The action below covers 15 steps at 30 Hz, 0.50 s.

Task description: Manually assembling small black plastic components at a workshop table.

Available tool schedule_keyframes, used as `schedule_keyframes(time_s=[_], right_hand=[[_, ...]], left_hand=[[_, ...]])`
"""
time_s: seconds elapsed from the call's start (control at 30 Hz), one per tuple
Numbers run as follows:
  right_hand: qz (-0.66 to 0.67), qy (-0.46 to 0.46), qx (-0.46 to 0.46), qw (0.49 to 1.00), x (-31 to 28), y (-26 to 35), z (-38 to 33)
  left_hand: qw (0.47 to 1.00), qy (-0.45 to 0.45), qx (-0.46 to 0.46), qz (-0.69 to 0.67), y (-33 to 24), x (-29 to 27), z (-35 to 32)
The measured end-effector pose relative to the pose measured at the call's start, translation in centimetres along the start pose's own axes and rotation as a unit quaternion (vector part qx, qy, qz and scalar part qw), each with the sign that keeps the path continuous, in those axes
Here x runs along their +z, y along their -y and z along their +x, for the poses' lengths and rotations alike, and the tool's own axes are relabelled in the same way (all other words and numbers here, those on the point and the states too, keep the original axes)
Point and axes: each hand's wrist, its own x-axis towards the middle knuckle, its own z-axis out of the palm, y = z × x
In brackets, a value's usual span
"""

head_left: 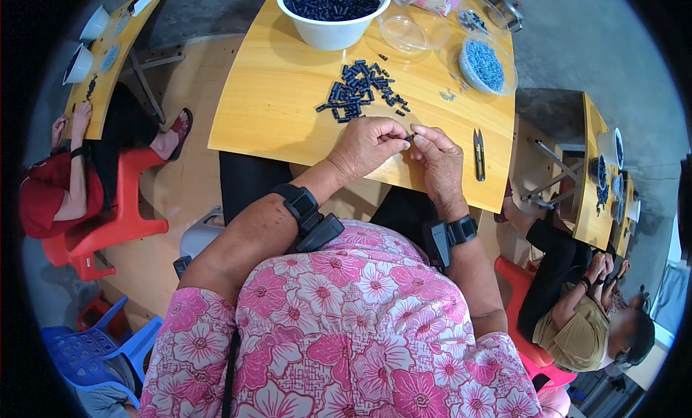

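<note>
Over the near edge of the yellow wooden table, my two hands meet fingertip to fingertip. Thumb and finger of my left hand [373, 145] pinch a small black plastic piece [410, 137], mostly covered by the fingers. My right hand [440, 158] is closed in a pinch against the same spot; whatever it holds is too small to make out. Just beyond the hands lies a loose pile of short black plastic pieces [353, 90]. To the right of my right hand, a pair of black thread snips [479, 155] rests on the tabletop.
A white tub [333, 33] full of black pieces stands at the table's far side. Beside it are an empty clear container [411, 32] and a bowl of small blue-clear pieces [483, 64]. Co-workers sit at tables on both sides; a blue chair [94, 353] is behind left.
</note>
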Motion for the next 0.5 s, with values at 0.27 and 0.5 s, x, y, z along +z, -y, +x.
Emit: schedule_keyframes(time_s=[0.27, 0.5], right_hand=[[-0.028, 0.0, -0.017, 0.999, 0.14, -0.08, 0.07], [-0.027, -0.007, -0.019, 0.999, 0.14, -0.11, 0.1]], left_hand=[[1.0, 0.003, 0.007, 0.015, 0.11, -0.06, 0.03], [0.999, -0.003, 0.017, 0.035, -0.24, -0.18, -0.02]])
